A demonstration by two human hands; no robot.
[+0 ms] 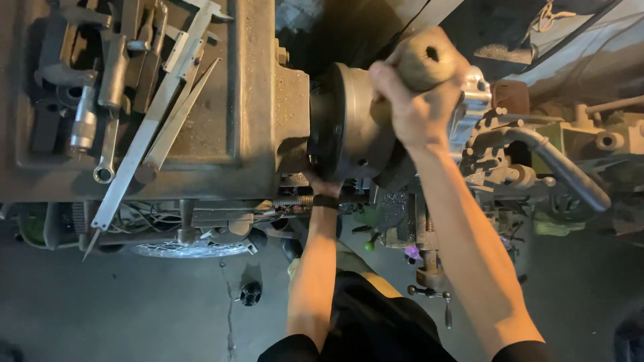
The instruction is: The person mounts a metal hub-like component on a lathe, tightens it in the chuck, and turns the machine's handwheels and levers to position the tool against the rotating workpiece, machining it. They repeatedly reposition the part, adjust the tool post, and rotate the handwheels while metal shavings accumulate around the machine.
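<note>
I look down on a metal lathe. My right hand (412, 107) is clenched around a round wooden knob-like handle (429, 60) just above the dark steel chuck (349, 127). My left hand (320, 184) reaches under the front of the chuck; its fingers are hidden behind the chuck body, and a dark band sits on that wrist. The headstock casing (258, 100) lies left of the chuck.
On the headstock top lie a long caliper (157, 110), a wrench (107, 151), a micrometer (84, 121) and other tools. The carriage with a tool post and a grey lever handle (570, 174) stands to the right. Grey concrete floor (134, 308) lies below.
</note>
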